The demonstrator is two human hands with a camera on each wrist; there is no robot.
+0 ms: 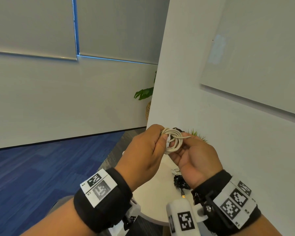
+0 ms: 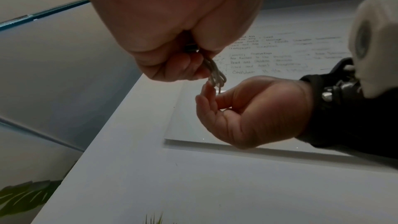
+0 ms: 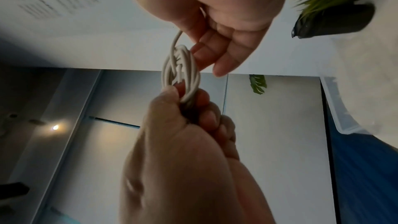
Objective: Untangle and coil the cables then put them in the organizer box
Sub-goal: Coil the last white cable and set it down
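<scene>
A white cable (image 1: 173,142) is wound into a small coil and held up in front of me, above the table. My left hand (image 1: 161,139) grips one side of the coil, thumb across the loops and fingers curled behind. In the right wrist view the coil (image 3: 181,72) stands on edge, and its loose tail runs up into my right hand (image 3: 204,52). My right hand (image 1: 186,139) pinches that tail at the coil's right side. In the left wrist view the strands (image 2: 215,74) hang from my left fist (image 2: 178,67), and the coil is mostly hidden.
On the round white table (image 1: 152,196) below my hands lie a black cable bundle (image 1: 180,182) with a USB plug (image 1: 183,195) and another white cable (image 1: 175,171). A small potted plant (image 3: 336,18) and a clear container rim (image 3: 340,117) are nearby. A whiteboard (image 1: 254,57) hangs on the right wall.
</scene>
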